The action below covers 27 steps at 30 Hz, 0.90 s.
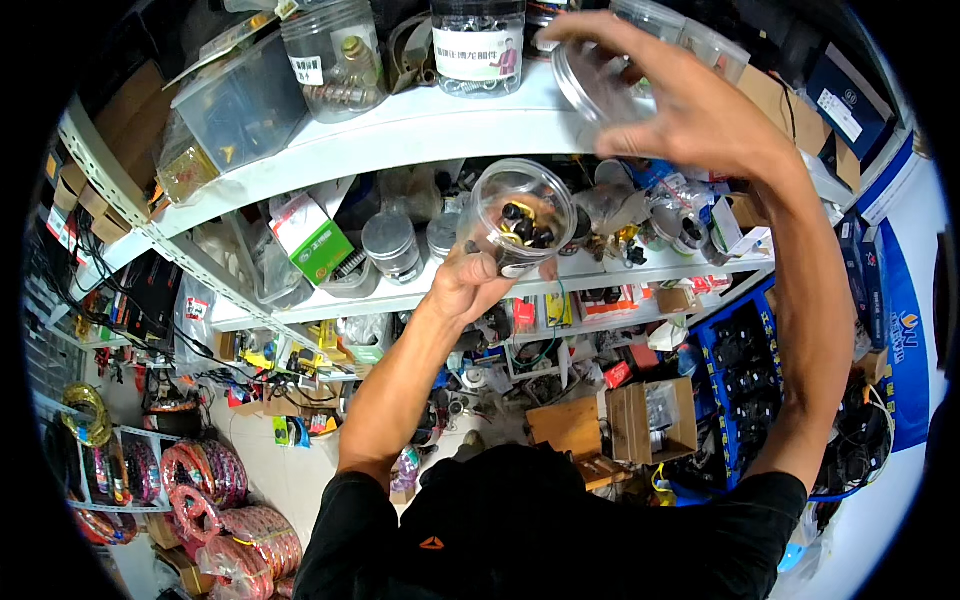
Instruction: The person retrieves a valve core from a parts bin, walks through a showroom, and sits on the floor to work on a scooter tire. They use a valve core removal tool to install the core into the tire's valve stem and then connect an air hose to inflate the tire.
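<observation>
My left hand is closed round the lower side of a clear plastic jar. The jar is tilted with its open mouth facing me, and small black and yellow parts lie inside. Up at the top shelf, my right hand is curved round a round silvery lid. The hand and lid are smeared by motion, and some fingertips are hard to make out. The lid is apart from the jar, above it and to its right.
A white top shelf carries a jar with a white label, another clear jar and a grey bin. Below stand a lidded jar and a green-white box. Wrapped coils stand lower left; an open carton lower right.
</observation>
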Each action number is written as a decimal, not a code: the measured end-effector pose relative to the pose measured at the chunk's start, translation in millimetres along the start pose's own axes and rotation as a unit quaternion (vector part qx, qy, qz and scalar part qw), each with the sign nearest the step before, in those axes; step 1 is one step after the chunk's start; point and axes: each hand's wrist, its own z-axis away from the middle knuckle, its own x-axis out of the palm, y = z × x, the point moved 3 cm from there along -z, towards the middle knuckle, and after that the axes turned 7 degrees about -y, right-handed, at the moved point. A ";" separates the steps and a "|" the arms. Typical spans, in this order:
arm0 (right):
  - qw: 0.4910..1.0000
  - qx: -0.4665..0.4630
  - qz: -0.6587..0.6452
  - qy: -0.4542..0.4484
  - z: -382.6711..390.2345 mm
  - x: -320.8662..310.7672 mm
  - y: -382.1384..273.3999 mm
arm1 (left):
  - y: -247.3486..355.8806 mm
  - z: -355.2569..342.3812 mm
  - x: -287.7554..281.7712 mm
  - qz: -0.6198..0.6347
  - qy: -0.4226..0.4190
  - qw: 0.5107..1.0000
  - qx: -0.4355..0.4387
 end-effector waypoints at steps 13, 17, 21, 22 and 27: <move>0.945 -0.108 0.163 0.263 -40.6 54.7 42.2 | -9.0 9.1 -13.7 0.046 0.052 0.997 0.034; 0.882 -0.229 0.110 0.398 5.6 41.5 -2.2 | -0.4 9.0 -7.1 0.020 0.070 0.997 0.022; 0.953 -0.282 -0.034 0.109 25.5 74.5 -41.1 | 7.7 11.8 -1.4 0.021 0.085 0.996 0.004; 0.957 -0.255 0.071 0.117 27.6 82.7 -43.8 | 9.8 8.3 3.7 0.025 0.082 0.996 -0.002; 0.916 -0.248 0.276 0.149 25.1 115.2 -47.8 | -1.8 3.2 -4.5 -0.033 0.068 0.997 -0.002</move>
